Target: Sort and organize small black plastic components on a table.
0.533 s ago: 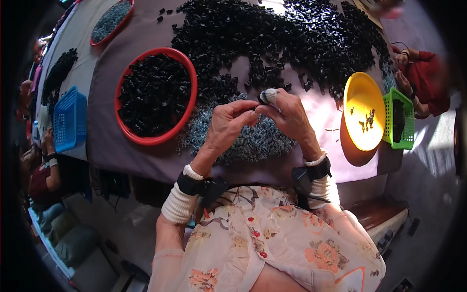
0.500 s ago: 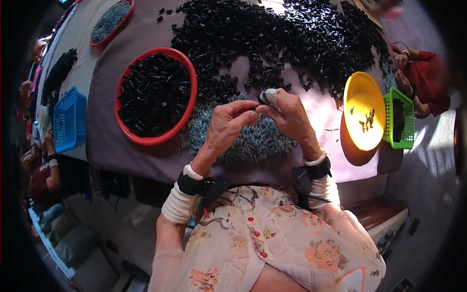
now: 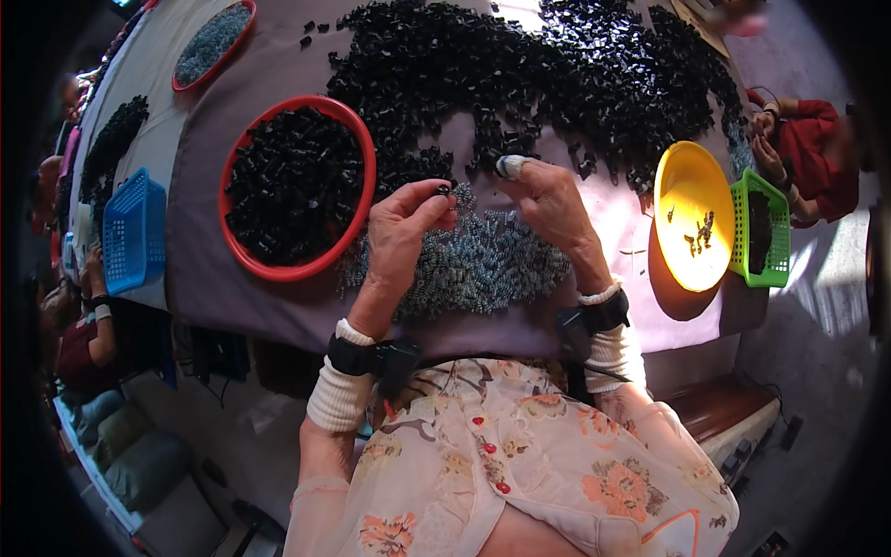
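Observation:
My left hand (image 3: pixel 401 229) is closed in a pinch around a small black plastic piece (image 3: pixel 444 190), held above the far edge of a heap of small grey metal springs (image 3: pixel 464 265). To its right, my right hand (image 3: pixel 549 206) is bent over the same heap, thumb and index finger slightly apart. A pale wrap with a dark band covers one of its fingertips. I see nothing between those fingers. Just beyond them begins a wide spread of loose black plastic pieces (image 3: pixel 436 79).
A red basin (image 3: pixel 369 176) full of black pieces stands left of my hands. On the right, a yellow bowl (image 3: pixel 666 213) holding a few pieces leans by a green basket (image 3: pixel 780 265). A blue basket (image 3: pixel 135 232) and another red basin (image 3: pixel 246 32) lie farther left. Other people sit at both sides.
My hands were together over the springs and have come apart. The left moved slightly left with the black piece; the right moved slightly right and away from it.

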Demonstrator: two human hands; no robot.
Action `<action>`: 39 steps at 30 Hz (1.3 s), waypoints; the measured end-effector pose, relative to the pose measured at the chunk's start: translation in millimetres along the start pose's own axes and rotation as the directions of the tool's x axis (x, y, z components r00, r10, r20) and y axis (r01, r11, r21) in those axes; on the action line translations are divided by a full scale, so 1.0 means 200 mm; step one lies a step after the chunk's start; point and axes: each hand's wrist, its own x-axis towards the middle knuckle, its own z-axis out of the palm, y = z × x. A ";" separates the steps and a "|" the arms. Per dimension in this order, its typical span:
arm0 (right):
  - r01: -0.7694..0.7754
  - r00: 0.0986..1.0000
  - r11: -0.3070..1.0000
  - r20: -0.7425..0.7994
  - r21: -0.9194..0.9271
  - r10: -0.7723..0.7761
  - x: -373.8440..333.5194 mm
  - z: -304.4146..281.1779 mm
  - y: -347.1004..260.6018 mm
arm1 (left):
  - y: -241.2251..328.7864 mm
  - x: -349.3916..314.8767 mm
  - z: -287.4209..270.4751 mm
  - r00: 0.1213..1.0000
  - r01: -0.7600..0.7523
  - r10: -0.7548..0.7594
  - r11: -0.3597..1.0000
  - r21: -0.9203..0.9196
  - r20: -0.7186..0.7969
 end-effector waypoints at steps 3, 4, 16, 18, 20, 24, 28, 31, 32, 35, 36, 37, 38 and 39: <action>0.086 0.996 0.975 0.023 -0.204 -0.083 0.05 0.07 -0.01 | -0.01 0.00 -0.03 0.999 0.000 -0.002 0.999 -0.039 -0.045; 0.092 0.995 0.941 0.070 -0.325 -0.073 0.07 0.09 -0.03 | -0.01 0.00 -0.04 0.999 0.012 -0.013 0.999 -0.030 -0.044; 0.090 0.988 0.861 0.157 -0.500 -0.012 0.12 0.15 -0.01 | -0.02 0.00 -0.05 0.999 0.034 -0.035 0.999 -0.021 -0.016; 0.102 0.991 0.900 0.119 -0.424 -0.056 0.09 0.10 -0.02 | -0.02 0.01 -0.03 0.999 0.031 -0.032 0.999 -0.032 -0.011; -0.009 0.995 0.995 0.102 -0.100 0.019 0.06 0.05 -0.03 | -0.02 0.02 -0.01 0.998 0.051 -0.053 0.996 -0.066 -0.019; 0.056 0.988 0.993 0.134 0.104 -0.070 0.03 0.00 -0.12 | -0.02 0.04 0.04 0.999 0.049 -0.047 0.993 -0.109 0.025; 0.245 0.961 0.967 0.147 -0.068 -0.233 0.03 -0.05 -0.17 | 0.00 0.05 0.09 0.993 0.062 -0.044 0.983 -0.174 0.106; 0.316 0.949 0.944 0.023 -0.099 -0.315 0.03 -0.04 -0.17 | 0.03 0.05 0.12 0.996 0.033 -0.013 0.976 -0.217 0.093; 0.319 0.947 0.942 0.016 -0.101 -0.319 0.03 -0.05 -0.19 | 0.04 0.06 0.13 0.996 0.002 0.018 0.973 -0.229 0.084; 0.272 0.954 0.950 -0.084 -0.153 -0.287 0.04 -0.06 -0.22 | 0.07 0.07 0.16 0.995 -0.048 0.067 0.970 -0.240 0.072; 0.254 0.958 0.956 -0.098 -0.148 -0.270 0.03 -0.06 -0.23 | 0.08 0.07 0.17 0.995 -0.062 0.080 0.968 -0.243 0.064; 0.236 0.961 0.961 -0.111 -0.142 -0.252 0.03 -0.07 -0.23 | 0.08 0.07 0.17 0.994 -0.064 0.083 0.969 -0.240 0.069; 0.235 0.960 0.961 -0.118 -0.146 -0.253 0.04 -0.07 -0.24 | 0.09 0.07 0.18 0.993 -0.072 0.094 0.965 -0.251 0.076; 0.246 0.955 0.956 -0.127 -0.159 -0.267 0.04 -0.08 -0.24 | 0.09 0.07 0.19 0.991 -0.079 0.104 0.962 -0.263 0.083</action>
